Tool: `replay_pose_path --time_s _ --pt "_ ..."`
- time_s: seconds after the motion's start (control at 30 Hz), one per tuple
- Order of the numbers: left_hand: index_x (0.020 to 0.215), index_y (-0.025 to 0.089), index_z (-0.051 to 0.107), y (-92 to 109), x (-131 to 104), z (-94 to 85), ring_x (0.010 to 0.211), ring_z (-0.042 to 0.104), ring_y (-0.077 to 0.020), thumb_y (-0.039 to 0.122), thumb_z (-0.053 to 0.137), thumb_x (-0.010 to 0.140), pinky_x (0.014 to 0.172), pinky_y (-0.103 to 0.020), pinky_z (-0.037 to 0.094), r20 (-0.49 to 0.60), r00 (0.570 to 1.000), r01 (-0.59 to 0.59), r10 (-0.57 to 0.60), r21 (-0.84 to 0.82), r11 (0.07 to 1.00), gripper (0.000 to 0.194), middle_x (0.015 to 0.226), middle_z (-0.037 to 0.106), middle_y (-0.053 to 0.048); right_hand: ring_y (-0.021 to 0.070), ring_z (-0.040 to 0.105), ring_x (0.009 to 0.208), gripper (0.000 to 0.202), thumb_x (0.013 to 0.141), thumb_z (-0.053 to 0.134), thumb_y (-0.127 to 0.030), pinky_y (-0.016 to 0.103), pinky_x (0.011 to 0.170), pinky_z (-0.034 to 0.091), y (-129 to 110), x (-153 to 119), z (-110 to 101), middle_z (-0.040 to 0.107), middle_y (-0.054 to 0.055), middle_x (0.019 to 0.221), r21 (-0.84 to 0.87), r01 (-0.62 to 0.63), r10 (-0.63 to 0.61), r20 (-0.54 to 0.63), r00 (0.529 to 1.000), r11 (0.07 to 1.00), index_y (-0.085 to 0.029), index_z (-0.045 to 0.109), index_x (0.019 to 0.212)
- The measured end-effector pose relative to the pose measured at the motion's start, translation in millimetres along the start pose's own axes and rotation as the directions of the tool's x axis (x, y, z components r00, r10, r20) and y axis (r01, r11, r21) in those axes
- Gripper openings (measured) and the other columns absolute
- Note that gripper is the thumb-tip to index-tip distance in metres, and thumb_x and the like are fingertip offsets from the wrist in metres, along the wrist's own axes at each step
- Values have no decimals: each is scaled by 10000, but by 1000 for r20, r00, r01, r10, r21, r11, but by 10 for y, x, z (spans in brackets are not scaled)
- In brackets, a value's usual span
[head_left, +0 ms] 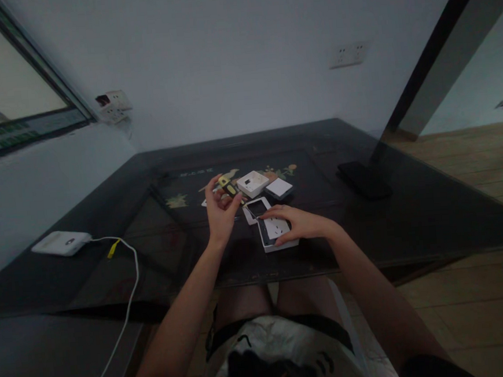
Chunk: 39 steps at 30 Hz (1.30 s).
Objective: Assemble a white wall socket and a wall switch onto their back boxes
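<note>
A yellow and black screwdriver (229,189) is held in my left hand (221,207), its shaft slanting down toward the right. My right hand (295,222) grips a white socket panel (276,228) from above, thumb at its near edge and fingers at its far edge. The panel sits over a white box (281,248) near the table's front edge. Just behind it lies a white frame (251,216) with a dark opening. Farther back are another white square box (253,183) and a white-topped dark piece (279,188).
The dark glossy table (186,240) meets the wall at the back. On its right lies a black flat object (364,180). At the left, a white device (62,243) has a cable (134,267) with a yellow tag hanging over the front edge.
</note>
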<state>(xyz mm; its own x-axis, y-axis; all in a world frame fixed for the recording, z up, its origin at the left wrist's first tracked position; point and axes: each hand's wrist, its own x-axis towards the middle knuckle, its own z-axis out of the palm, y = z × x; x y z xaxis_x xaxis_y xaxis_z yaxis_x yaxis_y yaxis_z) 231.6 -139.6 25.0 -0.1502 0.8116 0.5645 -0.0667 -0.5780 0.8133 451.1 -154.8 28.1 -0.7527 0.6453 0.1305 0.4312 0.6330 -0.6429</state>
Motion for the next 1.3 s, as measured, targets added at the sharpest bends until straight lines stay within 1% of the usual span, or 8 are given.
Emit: replay_pose_path --time_s 0.3,0.47,0.73,0.9,1.0,1.17,1.23,1.3 --pt "1187 301 415 30 -7 -3 736 656 -113 287 781 682 643 -208 545 -42 999 22 -21 27 999 624 970 602 -6 269 461 1209 701 697 753 -432 425 1032 355 -10 -5 -7 512 106 1293 0 -8 8 5 1000 1000 -220 504 1317" --pt "1194 302 411 45 -9 4 691 642 -88 286 773 694 614 -183 528 -35 999 -12 14 65 998 618 968 587 1 271 461 1209 702 695 755 -425 429 1036 350 -18 1 -14 514 108 1292 6 -11 11 13 1000 1000 -216 505 1317" --pt "1224 306 424 137 6 45 736 641 -95 277 767 701 650 -194 537 71 989 -138 128 156 978 626 993 588 0 267 461 1207 680 704 754 -406 433 1039 349 -45 -15 -17 510 98 1289 29 -16 16 5 1000 999 -233 508 1314" --pt "1254 289 439 229 9 70 849 652 -137 285 735 737 709 -236 558 170 974 -178 151 162 970 596 1076 584 -35 257 456 1205 677 708 756 -374 417 1040 352 -71 -23 -22 503 106 1295 35 -30 29 12 1000 999 -206 506 1314" --pt "1309 294 405 309 13 83 907 658 -176 270 703 772 767 -295 565 281 951 -175 129 147 973 615 1081 604 -51 252 449 1211 681 709 759 -355 407 1048 347 -82 -22 -25 500 111 1303 39 -35 34 16 999 999 -187 501 1316" --pt "1347 302 370 442 5 105 999 638 -209 229 623 835 820 -344 552 444 889 -200 109 164 966 575 1070 640 -64 248 462 1197 679 702 764 -359 410 1036 363 -57 -15 -14 512 107 1283 39 -17 17 6 1000 999 -194 507 1308" --pt "1315 299 404 469 -3 130 974 640 -204 221 652 810 805 -337 554 457 882 -215 117 169 962 568 1080 637 -62 251 469 1189 675 698 766 -368 421 1029 370 -39 -11 -7 521 97 1272 35 -5 5 1 1000 999 -220 510 1305" --pt "1247 289 468 480 -10 165 914 645 -186 218 692 773 778 -320 557 410 901 -236 143 187 954 529 1098 623 -54 255 468 1191 677 695 768 -372 426 1029 370 -26 -7 -3 521 94 1274 33 0 1 -6 1000 999 -231 511 1305"
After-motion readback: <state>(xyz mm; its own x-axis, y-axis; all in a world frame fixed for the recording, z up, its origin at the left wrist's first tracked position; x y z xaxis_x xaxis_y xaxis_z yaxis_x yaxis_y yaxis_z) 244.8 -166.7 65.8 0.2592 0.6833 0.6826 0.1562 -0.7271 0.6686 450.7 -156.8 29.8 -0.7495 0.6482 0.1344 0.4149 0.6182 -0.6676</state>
